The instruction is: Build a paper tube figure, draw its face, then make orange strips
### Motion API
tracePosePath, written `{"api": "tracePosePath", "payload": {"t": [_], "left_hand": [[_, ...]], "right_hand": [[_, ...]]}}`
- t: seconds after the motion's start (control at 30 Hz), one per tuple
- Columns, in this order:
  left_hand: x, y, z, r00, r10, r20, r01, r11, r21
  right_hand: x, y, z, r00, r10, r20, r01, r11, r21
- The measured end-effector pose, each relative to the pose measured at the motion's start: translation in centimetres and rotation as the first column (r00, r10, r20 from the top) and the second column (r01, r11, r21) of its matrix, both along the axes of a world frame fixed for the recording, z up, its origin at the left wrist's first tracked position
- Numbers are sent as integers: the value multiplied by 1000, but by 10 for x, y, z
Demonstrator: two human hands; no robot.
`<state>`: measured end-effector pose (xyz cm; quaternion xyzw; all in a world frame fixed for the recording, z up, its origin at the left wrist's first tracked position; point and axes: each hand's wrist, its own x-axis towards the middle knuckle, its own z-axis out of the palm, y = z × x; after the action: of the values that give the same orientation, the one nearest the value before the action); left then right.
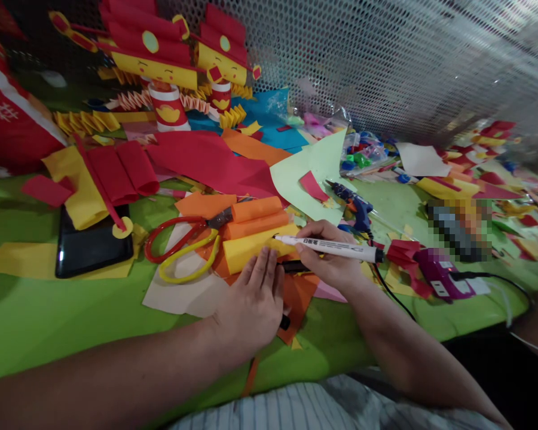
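Note:
My right hand (329, 257) grips a white whiteboard marker (336, 246). The marker's dark tip is at a short black mark on a curved yellow paper (246, 249), which has orange paper rolls (257, 216) along its far side. Fingers stretched out, my left hand (255, 298) lies flat on the near edge of the yellow paper. Partly hidden between the hands is a black pen-like object (296, 266). Left of the rolls lie scissors (183, 245) with red and yellow handles. Under the hands are scraps of orange paper (298, 304).
Paper figures (155, 65) with red hats stand at the back left. A phone (94, 251) lies at left, partly under rolled red and yellow paper. A blue glue gun (356, 206) rests beyond my right hand. A purple power socket (442, 275) with cords lies at right.

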<state>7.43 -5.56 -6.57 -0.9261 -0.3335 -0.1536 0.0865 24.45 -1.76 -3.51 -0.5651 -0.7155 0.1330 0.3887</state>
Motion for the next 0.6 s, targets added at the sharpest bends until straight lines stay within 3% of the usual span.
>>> {"api": "tracePosePath", "payload": {"t": [0.33, 0.6], "left_hand": [[-1, 0, 0, 1000, 12, -14, -11, 1000, 13], [-1, -1, -3, 1000, 1, -29, -2, 999, -48]], "right_hand": [[-1, 1, 1, 1000, 3, 14, -3, 1000, 11], [0, 0, 0, 1000, 4, 15, -4, 1000, 21]]}}
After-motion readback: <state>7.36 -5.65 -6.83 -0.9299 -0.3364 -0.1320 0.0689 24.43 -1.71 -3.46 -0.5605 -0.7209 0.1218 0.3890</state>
